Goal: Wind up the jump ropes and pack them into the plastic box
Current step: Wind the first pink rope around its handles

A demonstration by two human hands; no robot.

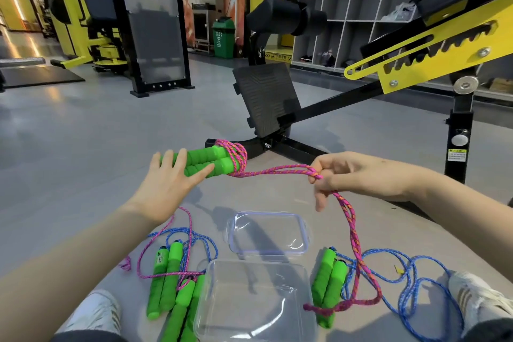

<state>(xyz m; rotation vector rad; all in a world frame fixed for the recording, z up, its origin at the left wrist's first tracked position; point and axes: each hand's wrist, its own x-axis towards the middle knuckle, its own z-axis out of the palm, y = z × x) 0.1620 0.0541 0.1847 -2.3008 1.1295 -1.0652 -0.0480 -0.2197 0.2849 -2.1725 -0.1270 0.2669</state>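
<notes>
My left hand [169, 175] holds a pair of green foam handles [206, 162] side by side, raised above the floor, its fingers stretched along them. Pink rope is wound in several turns [233, 154] round their right end. My right hand [344, 175] pinches the doubled pink rope [280, 171] coming from the coil; the rest of it hangs down to the floor [358, 258]. The clear plastic box [258, 300] sits on the floor between my feet, with its clear lid [268, 233] just beyond it.
Left of the box lie more green-handled ropes [172, 280] with pink and blue cord tangled. Right of it lies another green handle pair [329, 286] with loose blue rope [410, 286]. My shoes [477, 300] flank them. A black and yellow gym bench [277, 103] stands ahead.
</notes>
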